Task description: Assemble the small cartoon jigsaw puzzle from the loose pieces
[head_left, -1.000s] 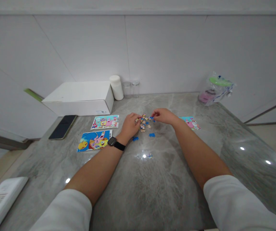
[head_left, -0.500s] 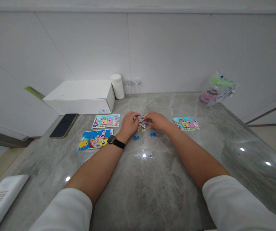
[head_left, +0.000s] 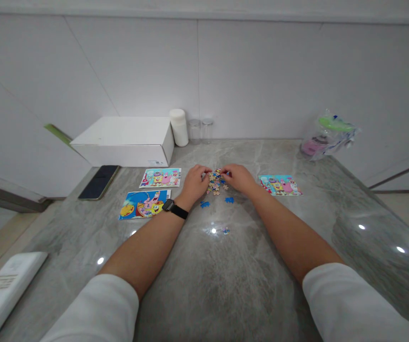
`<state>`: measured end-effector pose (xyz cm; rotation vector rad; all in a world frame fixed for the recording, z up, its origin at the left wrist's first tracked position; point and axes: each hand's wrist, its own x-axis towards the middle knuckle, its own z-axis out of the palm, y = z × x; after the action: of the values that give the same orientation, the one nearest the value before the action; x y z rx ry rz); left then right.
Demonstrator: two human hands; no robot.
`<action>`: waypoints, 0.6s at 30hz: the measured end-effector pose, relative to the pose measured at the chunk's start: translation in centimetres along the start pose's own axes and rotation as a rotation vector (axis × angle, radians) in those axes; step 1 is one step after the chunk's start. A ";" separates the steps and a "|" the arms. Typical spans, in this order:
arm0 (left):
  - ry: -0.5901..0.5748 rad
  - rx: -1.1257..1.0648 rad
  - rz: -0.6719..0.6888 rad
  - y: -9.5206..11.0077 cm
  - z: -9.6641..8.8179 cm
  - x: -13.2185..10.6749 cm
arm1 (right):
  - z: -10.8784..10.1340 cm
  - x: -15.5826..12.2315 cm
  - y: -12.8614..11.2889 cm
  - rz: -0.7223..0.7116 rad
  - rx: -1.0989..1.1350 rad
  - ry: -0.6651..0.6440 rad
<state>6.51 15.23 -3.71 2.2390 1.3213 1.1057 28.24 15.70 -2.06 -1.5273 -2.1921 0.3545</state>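
Observation:
A small heap of jigsaw puzzle pieces (head_left: pixel 216 183) lies on the grey marbled table between my hands. My left hand (head_left: pixel 196 183), with a black watch on the wrist, rests at the heap's left side, thumb and fingers apart and curved toward the pieces. From the right, my right hand (head_left: pixel 239 178) reaches in with its fingertips pinched at a puzzle piece at the heap's edge; the fingers partly hide it. Nearer me lie a blue puzzle piece (head_left: pixel 205 204), another blue piece (head_left: pixel 229 200) and a small multicoloured piece (head_left: pixel 226 231).
Left of my hands lie two cartoon picture cards (head_left: pixel 160 178), (head_left: pixel 143 204) and a phone (head_left: pixel 99 182). Another card (head_left: pixel 280 185) lies right. Behind stand a white box (head_left: pixel 122 142), a white bottle (head_left: pixel 179 128), two clear jars (head_left: pixel 207 131) and a plastic bag (head_left: pixel 327 135).
The whole view has shifted slightly, so things appear a little farther right. My fingers have shifted slightly about the heap; the loose pieces in front lie as before.

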 end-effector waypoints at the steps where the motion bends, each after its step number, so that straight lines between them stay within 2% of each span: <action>1: -0.009 -0.008 -0.002 0.1 0.0 0.0 | 0.0 0.1 0.0 0.048 0.101 0.030; 3: -0.028 -0.037 -0.005 0.3 -0.1 0.0 | -0.1 0.4 -0.1 0.156 0.346 0.052; 7: -0.049 -0.128 0.006 0.6 0.0 0.0 | -0.5 0.6 -0.9 0.367 0.740 -0.006; 11: -0.034 -0.179 -0.026 0.4 0.2 0.0 | -0.8 0.3 -1.8 0.461 0.871 -0.063; 18: -0.020 -0.322 -0.163 0.6 0.2 0.1 | -1.2 0.1 -2.3 0.462 0.953 -0.116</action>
<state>7.04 15.02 -3.48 1.8719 1.1960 1.1413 26.88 14.86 0.02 -1.3936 -1.3226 1.4116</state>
